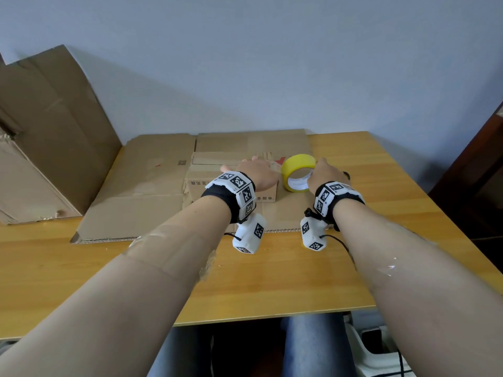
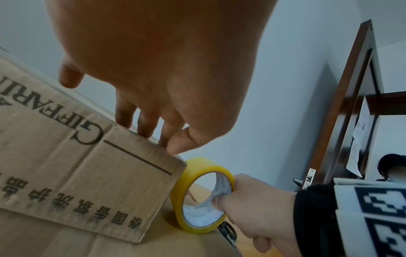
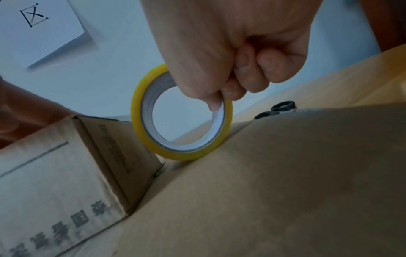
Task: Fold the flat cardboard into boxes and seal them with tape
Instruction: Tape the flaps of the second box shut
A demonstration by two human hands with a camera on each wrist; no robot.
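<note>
A small printed cardboard box (image 1: 231, 183) stands folded on a large flat cardboard sheet (image 1: 141, 191). My left hand (image 1: 254, 172) lies flat on the box's top; in the left wrist view its fingers (image 2: 145, 125) reach over the top edge of the box (image 2: 87, 165) and the thumb touches the corner. Just right of the box, a yellow tape roll (image 1: 298, 172) stands on edge on the sheet. My right hand (image 1: 322, 172) grips the roll's rim. In the right wrist view the right hand (image 3: 219, 97) has its thumb inside the core of the tape roll (image 3: 182, 149).
Black-handled scissors (image 3: 276, 108) lie on the wooden table (image 1: 272, 281) just right of the tape. More flat cardboard (image 1: 46, 126) leans against the wall at the left. A dark wooden door frame (image 1: 479, 164) stands at the right. The table's front edge is near my legs.
</note>
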